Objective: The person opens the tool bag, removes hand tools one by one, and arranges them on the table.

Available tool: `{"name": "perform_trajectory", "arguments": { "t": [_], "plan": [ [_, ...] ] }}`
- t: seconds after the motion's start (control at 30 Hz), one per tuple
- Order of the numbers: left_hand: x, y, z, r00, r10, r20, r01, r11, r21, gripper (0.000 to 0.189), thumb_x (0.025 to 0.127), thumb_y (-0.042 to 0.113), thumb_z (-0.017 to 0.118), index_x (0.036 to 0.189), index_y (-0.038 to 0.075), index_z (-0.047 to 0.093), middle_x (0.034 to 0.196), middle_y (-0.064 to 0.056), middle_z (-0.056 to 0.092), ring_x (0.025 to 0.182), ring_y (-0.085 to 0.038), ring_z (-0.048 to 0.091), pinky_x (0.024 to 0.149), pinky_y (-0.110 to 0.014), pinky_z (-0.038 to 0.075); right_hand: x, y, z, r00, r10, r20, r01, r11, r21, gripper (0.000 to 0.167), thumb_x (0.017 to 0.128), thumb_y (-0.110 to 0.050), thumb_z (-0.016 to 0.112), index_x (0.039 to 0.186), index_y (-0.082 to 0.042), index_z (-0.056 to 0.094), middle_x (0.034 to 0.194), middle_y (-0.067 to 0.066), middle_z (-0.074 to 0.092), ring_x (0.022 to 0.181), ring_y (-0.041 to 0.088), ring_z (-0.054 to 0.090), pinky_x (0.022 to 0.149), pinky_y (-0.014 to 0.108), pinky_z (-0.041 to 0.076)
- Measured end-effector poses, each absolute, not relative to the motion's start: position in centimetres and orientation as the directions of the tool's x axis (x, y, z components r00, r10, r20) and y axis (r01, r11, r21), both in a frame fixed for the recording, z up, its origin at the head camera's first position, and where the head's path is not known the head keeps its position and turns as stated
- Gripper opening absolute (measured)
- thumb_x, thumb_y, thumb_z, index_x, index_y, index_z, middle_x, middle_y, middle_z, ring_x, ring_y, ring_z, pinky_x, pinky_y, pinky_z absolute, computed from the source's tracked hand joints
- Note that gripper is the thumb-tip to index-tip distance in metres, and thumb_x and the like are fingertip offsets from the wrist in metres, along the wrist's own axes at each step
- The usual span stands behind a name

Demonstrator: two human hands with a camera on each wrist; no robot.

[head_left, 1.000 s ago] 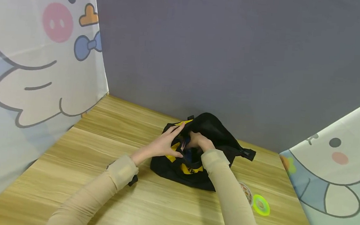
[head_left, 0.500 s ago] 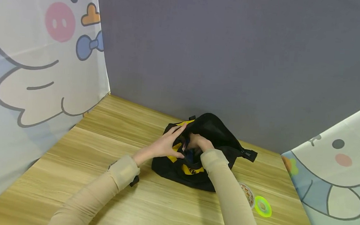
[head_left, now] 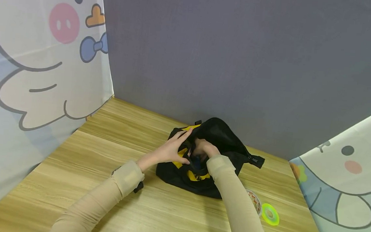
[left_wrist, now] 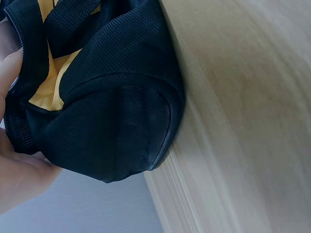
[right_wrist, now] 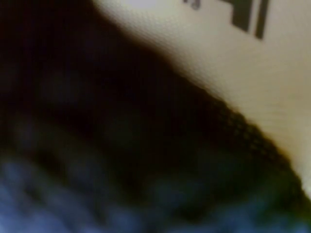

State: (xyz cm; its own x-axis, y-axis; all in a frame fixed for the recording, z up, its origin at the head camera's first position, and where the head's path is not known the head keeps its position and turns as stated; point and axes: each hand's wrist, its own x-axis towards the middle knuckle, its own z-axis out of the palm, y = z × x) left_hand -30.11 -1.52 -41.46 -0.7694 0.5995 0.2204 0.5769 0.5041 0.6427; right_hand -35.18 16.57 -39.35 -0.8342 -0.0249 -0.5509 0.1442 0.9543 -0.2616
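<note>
A black bag [head_left: 180,183] with yellow panels lies on the table, its zipped mouth gaping toward me. My left hand [head_left: 169,150] holds the left side of that mouth, thumb at the near edge and fingers at the far edge. In the left wrist view, the left hand [left_wrist: 22,177] wraps the zip edge beside the bag's rounded black end [left_wrist: 114,126]. My right hand [head_left: 205,148] reaches into the bag up to the wrist, its fingers hidden inside. Something dark blue shows below it. The right wrist view is dark and blurred, with pale printed fabric [right_wrist: 252,73] at its upper right.
To the right of the bag, a neon yellow-green ring [head_left: 270,214] lies on the wooden table [head_left: 152,218]. Beside it is a round patterned disc [head_left: 254,201], partly covered by my right sleeve. A grey wall [head_left: 208,60] stands close behind the bag.
The right hand has shifted slightly inside the bag, and a small purplish thing seen there earlier is now hidden. The left hand keeps its place, while the head view has turned a little.
</note>
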Motion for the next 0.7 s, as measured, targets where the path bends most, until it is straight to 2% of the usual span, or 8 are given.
{"name": "perform_trajectory", "arguments": {
  "t": [0.4, 0.57, 0.7],
  "plan": [
    [-30.0, -1.5, -41.3, -0.768, 0.6, 0.223, 0.577, 0.497, 0.649, 0.116, 0.078, 0.035, 0.085, 0.162, 0.017, 0.007, 0.163, -0.023, 0.018, 0.145, -0.044, 0.035, 0.108, -0.06, 0.042, -34.4, 16.6, -38.2, -0.865, -0.046, -0.5, 0.099, 0.96, -0.26, 0.091, 0.086, -0.011, 0.075, 0.16, -0.018, 0.021, 0.142, 0.023, 0.051, 0.076, 0.028, 0.07, 0.06, 0.035, 0.06],
    [-30.1, -1.5, -41.4, -0.773, 0.597, 0.213, 0.572, 0.513, 0.64, 0.116, 0.078, 0.037, 0.085, 0.162, 0.017, 0.007, 0.163, -0.023, 0.018, 0.144, -0.044, 0.036, 0.107, -0.06, 0.043, -33.6, 16.8, -37.4, -0.89, -0.088, -0.447, 0.056, 0.952, -0.3, 0.091, 0.086, -0.009, 0.074, 0.159, -0.014, 0.02, 0.143, 0.025, 0.05, 0.073, 0.026, 0.07, 0.058, 0.034, 0.06],
    [-30.2, -1.4, -41.6, -0.774, 0.596, 0.214, 0.573, 0.514, 0.639, 0.116, 0.078, 0.037, 0.085, 0.162, 0.018, 0.007, 0.163, -0.023, 0.018, 0.144, -0.044, 0.036, 0.107, -0.06, 0.043, -33.0, 17.1, -36.6, -0.912, -0.103, -0.397, 0.032, 0.947, -0.319, 0.089, 0.089, -0.009, 0.071, 0.159, -0.01, 0.015, 0.147, 0.025, 0.046, 0.072, 0.023, 0.069, 0.063, 0.036, 0.061]
  ]
}}
